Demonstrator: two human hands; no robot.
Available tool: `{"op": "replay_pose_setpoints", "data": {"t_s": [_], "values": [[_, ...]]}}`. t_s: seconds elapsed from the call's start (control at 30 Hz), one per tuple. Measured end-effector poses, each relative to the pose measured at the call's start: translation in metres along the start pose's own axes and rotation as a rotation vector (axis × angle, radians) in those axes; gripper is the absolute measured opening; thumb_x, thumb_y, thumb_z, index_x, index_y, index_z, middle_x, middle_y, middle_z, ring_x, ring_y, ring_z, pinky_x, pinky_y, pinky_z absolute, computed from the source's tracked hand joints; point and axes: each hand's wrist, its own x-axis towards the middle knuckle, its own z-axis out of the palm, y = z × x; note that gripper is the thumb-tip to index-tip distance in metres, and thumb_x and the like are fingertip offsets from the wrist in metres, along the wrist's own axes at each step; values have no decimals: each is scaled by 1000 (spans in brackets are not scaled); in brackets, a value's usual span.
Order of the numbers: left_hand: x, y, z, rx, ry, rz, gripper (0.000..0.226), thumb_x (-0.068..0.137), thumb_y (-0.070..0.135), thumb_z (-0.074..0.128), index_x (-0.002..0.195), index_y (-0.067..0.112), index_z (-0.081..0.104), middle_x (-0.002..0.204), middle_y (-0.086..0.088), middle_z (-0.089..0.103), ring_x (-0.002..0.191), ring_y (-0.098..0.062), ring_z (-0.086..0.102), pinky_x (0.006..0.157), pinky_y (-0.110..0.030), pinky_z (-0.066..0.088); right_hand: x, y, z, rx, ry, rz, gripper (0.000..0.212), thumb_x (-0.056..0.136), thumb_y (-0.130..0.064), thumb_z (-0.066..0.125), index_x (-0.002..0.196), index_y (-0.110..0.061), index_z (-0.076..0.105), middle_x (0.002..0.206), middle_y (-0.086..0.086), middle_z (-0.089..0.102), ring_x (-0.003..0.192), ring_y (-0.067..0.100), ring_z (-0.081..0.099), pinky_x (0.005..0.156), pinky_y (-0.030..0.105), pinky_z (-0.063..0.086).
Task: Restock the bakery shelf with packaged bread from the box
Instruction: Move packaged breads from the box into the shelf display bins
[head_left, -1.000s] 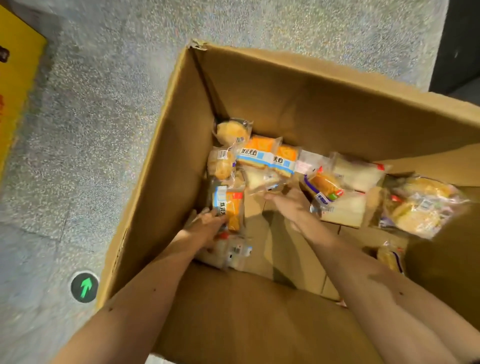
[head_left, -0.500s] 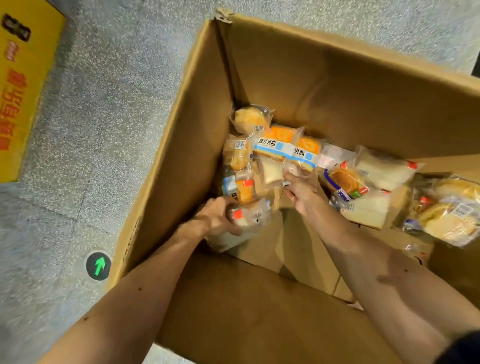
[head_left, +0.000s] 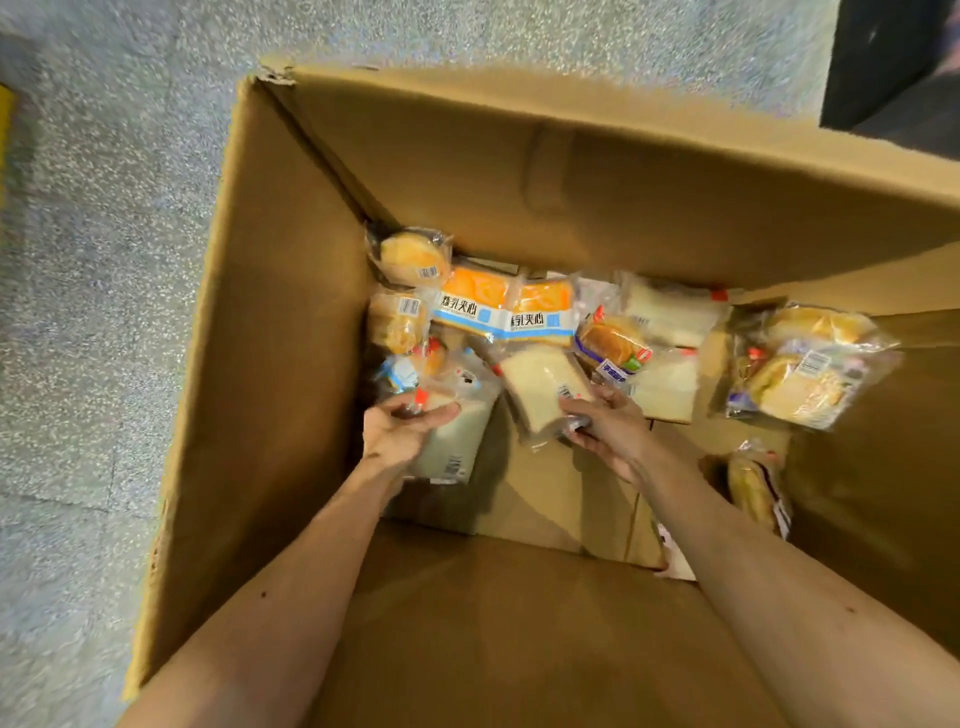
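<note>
Bread in a pale pack (head_left: 457, 441) sits in the left hand (head_left: 397, 434), fingers curled round it, long axis pointing away from the person, low inside the box (head_left: 280, 395). Right hand (head_left: 610, 426) pinches a sliced-loaf pack (head_left: 540, 387) by its near end, far end tilted left. 0.5 s ago that pack lay tight against the 2 orange packs (head_left: 480, 299) beyond the fingertips.

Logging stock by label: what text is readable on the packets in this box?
"炼乳夹心": blue-and-white band of the left orange packet.
"乳夹心", first character unclear: same band on the right orange packet.
Barcode stickers on the round bun packet, the pale bread packet in the left hand and the sliced bread packet in the right hand: too small to read.
Blue label on the brown bun packet: blurred.
</note>
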Motion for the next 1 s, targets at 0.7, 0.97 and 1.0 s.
{"op": "replay_pose_setpoints", "data": {"t_s": [0.7, 0.97, 1.0], "values": [[-72, 27, 45, -7, -259, -11, 61, 62, 12, 91, 117, 10, 66, 103, -5, 76, 98, -25, 71, 85, -44, 59, -90, 14, -42, -76, -78, -106, 62, 88, 11, 62, 138, -21, 45, 119, -1, 59, 104, 22, 63, 80, 46, 60], [-187, 73, 61, -108, -413, 41, 37, 86, 20, 75, 117, 17, 55, 68, 5, 63, 60, -10, 61, 43, -23, 45, -199, 20, -71, -703, 148, -923, 52, 94, -9, 59, 142, -26, 50, 140, -4, 55, 129, 19, 50, 109, 45, 42], [-202, 80, 63, -109, -445, 61, 38, 86, 21, 74, 119, 16, 55, 63, 6, 61, 53, -9, 58, 42, -21, 40, -217, 18, -77, -714, 178, -992, 52, 94, -7, 58, 142, -26, 50, 141, -5, 53, 131, 16, 48, 110, 43, 41]]}}
